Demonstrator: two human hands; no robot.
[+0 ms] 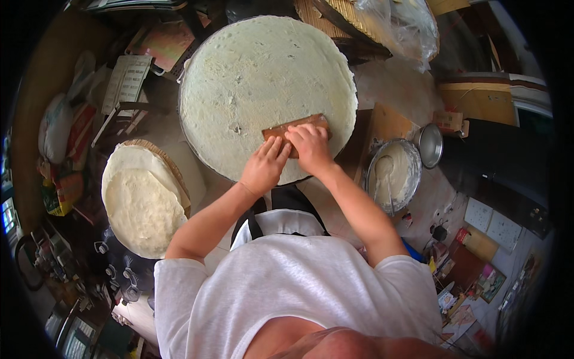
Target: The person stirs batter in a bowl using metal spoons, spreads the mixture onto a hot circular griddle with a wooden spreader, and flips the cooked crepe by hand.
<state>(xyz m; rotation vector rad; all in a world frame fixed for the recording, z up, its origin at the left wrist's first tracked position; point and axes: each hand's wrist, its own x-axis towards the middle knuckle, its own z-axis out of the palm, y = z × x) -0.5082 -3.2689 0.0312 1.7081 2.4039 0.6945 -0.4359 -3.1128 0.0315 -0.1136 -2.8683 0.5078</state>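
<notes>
A large thin sheet of pale batter [264, 76] covers a round griddle in front of me, with a few small holes and rough patches in it. Near its lower right part, a wooden scraper board [296, 130] lies against the batter. My right hand [309, 143] grips the board, fingers over its upper face. My left hand [265, 165] presses its fingertips on the board's lower left edge. At the right stands a metal basin of batter [410, 179] with a ladle [389, 184] in it. Thin round flatbreads [139, 206] are stacked on a woven round mat at the left.
An empty metal bowl [430, 146] stands beside the basin. Beyond the griddle, at the upper right, a plastic bag [399, 31] lies on woven mats. A stool-like frame [121, 107] stands at the left, and a dark cabinet [497, 166] at the right.
</notes>
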